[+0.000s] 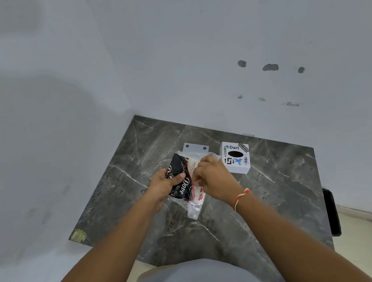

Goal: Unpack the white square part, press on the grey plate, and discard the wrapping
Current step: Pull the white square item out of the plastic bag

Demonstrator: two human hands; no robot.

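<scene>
Over the middle of the dark marble table [274, 189], my left hand [164, 183] grips a black printed packet [179, 175] that reads "Dove". My right hand [210, 177] pinches the clear plastic wrapping [195, 198] with red marks; it hangs down from beside the packet. Just behind the hands, a grey plate [196, 148] with two dark holes lies flat on the table, partly hidden by the wrapping. No white square part is visible apart from the wrapping's contents, which I cannot make out.
A white box [236, 156] with stickers and an oval hole in its top stands right of the plate. White walls close the table's far and left sides. A black object [332, 212] sits off the table's right edge.
</scene>
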